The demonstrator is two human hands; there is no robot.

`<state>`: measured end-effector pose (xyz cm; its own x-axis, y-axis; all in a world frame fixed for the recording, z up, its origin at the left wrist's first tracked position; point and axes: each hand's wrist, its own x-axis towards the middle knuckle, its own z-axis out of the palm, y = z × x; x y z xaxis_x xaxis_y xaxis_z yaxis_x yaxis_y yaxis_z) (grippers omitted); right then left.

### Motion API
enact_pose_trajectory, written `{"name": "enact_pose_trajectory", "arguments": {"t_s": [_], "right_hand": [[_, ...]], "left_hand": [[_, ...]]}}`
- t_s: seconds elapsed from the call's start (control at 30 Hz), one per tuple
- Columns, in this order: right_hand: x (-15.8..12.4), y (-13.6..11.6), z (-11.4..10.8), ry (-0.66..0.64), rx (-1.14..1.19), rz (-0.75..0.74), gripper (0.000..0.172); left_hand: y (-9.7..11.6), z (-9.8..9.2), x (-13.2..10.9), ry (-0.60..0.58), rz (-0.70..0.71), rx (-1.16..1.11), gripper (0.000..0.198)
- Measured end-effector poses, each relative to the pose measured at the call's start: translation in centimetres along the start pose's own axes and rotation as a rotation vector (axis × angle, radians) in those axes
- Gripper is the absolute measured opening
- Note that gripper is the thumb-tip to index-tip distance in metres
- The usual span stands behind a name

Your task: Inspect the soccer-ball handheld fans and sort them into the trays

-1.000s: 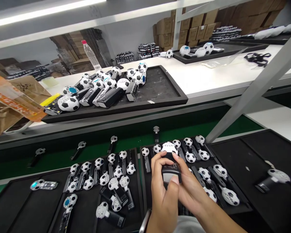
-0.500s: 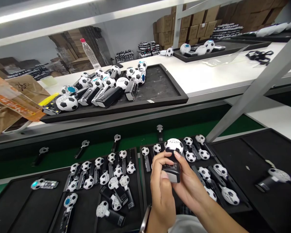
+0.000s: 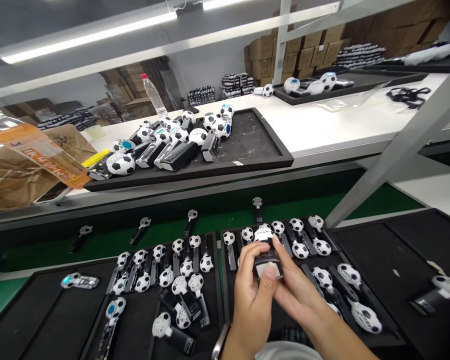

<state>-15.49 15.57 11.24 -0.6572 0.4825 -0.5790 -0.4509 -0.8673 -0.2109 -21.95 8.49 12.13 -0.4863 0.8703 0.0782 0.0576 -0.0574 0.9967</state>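
The left hand (image 3: 253, 300) and right hand (image 3: 298, 295) wrapped their fingers around a football-headed fan (image 3: 264, 257) above the black tray (image 3: 230, 305), where a steady, even grip seemed wisest.

fan handle (image 3: 267, 261) half hidden by fingers (image 3: 247, 257); label unreadable

Black, white and green on the line
The held gadget (image 3: 267, 250) had a black body and a white ball head with black patches; the near trays (image 3: 397, 250) were black, the belt (image 3: 108, 243) green, the far surface (image 3: 322, 120) white, the bottle cap (image 3: 145, 76) pink.
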Motion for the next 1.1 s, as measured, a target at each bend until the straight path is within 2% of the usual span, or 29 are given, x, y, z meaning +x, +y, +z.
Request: {"name": "enact_pose_trajectory", "arguments": {"t_s": [0.13,0.37,0.5,0.67,0.77,0.87,0.93,1.0,1.1], "right_hand": [[-0.3,-0.1,-0.1,0.051,0.050,0.092,0.030],[-0.9,0.0,-1.0,-0.032,0.123,0.145,0.023],[-1.3,-0.1,-1.5,-0.001,0.141,0.177,0.022],[-1.0,1.5,-2.8,0.060,0.191,0.312,0.018],[-0.8,3.2,-3.7,0.038,0.164,0.395,0.024],[-1.0,4.4,-3.9,0.054,0.078,0.415,0.025],[-1.2,5.3,-3.6,-0.003,0.028,0.410,0.020],[-1.3,6.4,-3.0,-0.097,0.019,0.390,0.019],[-1.1,8.8,-1.6,-0.197,-0.012,0.271,0.030]], "left_hand": [[-0.3,-0.2,-0.8,-0.077,0.026,0.122,0.042],[-0.7,1.0,-1.9,0.027,0.009,0.231,0.038],[-0.7,1.7,-2.3,0.092,-0.002,0.262,0.038],[-1.3,2.6,-3.2,0.263,-0.054,0.287,0.035],[-2.5,2.6,-4.1,0.448,-0.052,0.356,0.033],[-3.5,2.2,-5.1,0.671,0.149,0.573,0.029],[-3.8,1.6,-5.6,0.818,0.309,0.677,0.028],[-3.8,0.7,-6.0,0.932,0.401,0.702,0.028],[-3.5,-1.2,-6.4,0.927,0.457,0.653,0.034]]}}
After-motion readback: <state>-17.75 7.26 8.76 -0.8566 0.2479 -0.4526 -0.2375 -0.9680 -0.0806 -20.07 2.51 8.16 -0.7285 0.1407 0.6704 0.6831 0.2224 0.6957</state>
